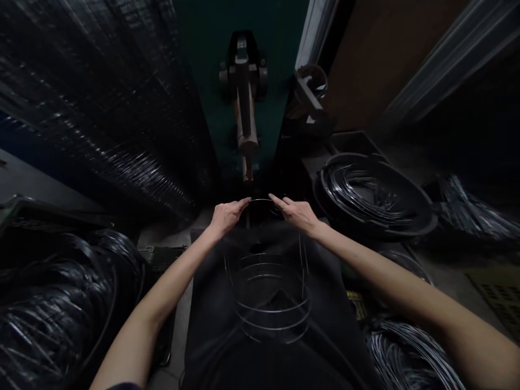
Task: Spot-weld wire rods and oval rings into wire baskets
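A round wire frame (273, 329) made of thin shiny rings and uprights rests over my dark-clad lap, reaching forward to both hands. At its far rim, my left hand (228, 215) pinches the wire between thumb and fingertips. My right hand (299, 214) grips the same rim a short way to the right, its index finger stretched along the wire. Just beyond the hands, a machine's electrode arm (246, 119) points down with a copper-coloured tip (247, 172). Dim light hides the machine's lower part and where the wire lies against it.
Wire rings fill a black basin (376, 222) at the right, and more wire rings (410, 352) lie below it. A crate on the left holds a heap of wire rings (52, 309). Tall stacked wire parts (134, 108) rise at the left back. A yellow crate (493, 292) stands far right.
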The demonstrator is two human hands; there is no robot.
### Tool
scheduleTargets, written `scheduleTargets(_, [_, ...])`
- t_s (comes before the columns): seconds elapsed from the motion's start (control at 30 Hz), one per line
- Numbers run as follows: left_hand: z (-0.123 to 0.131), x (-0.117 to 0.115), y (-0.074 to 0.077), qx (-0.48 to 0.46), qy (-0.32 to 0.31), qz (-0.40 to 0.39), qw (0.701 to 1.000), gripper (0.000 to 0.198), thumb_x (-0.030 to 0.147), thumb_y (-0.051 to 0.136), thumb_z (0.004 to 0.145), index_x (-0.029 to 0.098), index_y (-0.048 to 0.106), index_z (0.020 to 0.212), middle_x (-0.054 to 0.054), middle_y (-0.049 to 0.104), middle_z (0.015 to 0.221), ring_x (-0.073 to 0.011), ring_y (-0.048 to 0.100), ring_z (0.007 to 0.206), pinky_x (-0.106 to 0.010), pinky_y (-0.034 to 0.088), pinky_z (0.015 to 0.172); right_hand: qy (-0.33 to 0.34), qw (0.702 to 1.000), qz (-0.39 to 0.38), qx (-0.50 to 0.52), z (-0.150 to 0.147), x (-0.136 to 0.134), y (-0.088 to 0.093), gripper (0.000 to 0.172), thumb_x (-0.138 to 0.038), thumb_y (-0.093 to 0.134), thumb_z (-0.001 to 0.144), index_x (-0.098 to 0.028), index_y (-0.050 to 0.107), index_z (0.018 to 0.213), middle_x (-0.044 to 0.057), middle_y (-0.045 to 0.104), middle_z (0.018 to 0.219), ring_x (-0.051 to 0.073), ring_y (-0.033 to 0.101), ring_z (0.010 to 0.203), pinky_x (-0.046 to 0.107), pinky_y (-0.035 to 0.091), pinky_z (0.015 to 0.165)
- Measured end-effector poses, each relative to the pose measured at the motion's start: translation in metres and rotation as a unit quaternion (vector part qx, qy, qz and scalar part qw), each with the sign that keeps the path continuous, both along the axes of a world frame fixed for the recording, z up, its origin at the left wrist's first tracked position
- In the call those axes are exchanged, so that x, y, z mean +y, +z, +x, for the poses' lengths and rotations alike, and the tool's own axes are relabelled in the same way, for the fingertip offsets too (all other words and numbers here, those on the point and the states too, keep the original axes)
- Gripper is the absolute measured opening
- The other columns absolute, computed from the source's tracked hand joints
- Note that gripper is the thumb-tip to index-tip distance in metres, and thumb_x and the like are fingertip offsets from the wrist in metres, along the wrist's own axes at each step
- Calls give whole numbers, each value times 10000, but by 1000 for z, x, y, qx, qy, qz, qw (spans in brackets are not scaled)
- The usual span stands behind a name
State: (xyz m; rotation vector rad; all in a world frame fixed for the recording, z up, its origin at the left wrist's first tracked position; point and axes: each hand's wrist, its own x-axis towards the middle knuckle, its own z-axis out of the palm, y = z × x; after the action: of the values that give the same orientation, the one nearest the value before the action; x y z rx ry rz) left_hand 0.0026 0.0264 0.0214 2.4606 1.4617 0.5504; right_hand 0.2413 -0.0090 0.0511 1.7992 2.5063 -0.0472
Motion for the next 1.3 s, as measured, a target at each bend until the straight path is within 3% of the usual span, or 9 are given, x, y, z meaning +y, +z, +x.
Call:
scheduleTargets(0.2, [-2, 18, 6, 82, -36, 27, 996, 385, 326, 446, 969, 311, 534, 1343, -38, 730, 895, -151, 667, 726, -207, 409, 576, 22, 997, -7, -69, -10, 14, 1, 606, -119, 268, 936, -237, 234, 1530, 125, 657, 1014, 224, 677, 777, 289, 392, 563])
scheduleTargets(0.4, [-9, 35, 35, 73, -37, 26, 996, 336, 373, 419, 979, 281, 599, 1247, -38, 736, 998, -162, 685, 815, -207, 431, 634, 12, 998, -6, -63, -18, 33, 24, 601, -148, 267, 945, -300, 216, 1525, 99, 676, 1039, 237, 678, 817, 309, 437, 634])
scheduleTargets(0.57, [-14, 46, 53, 115, -17, 41, 992, 340, 401, 393, 981, 254, 645, 1155, -59, 737, 896, -182, 680, 739, -227, 424, 612, 16, 999, -2, -31, -22, 49, 41, 549, -190, 298, 948, -313, 318, 1482, 85, 698, 1080, 247, 672, 877, 306, 441, 660])
scheduleTargets(1.0, [-11, 60, 55, 107, -16, 36, 994, 329, 375, 429, 969, 287, 637, 1208, -55, 737, 921, -186, 681, 752, -233, 434, 627, 2, 1000, -2, 7, -17, 67, 40, 460, -346, 268, 982, -337, 440, 1409, 102, 713, 988, 273, 680, 813, 303, 418, 619])
scheduleTargets(1.3, [-12, 62, 60, 76, -28, -15, 997, 343, 401, 414, 971, 237, 679, 1115, -68, 738, 892, -196, 670, 717, -248, 404, 614, -28, 998, -24, 52, -18, 67, 46, 421, -401, 296, 980, -335, 512, 1336, 85, 705, 942, 239, 659, 780, 276, 393, 614])
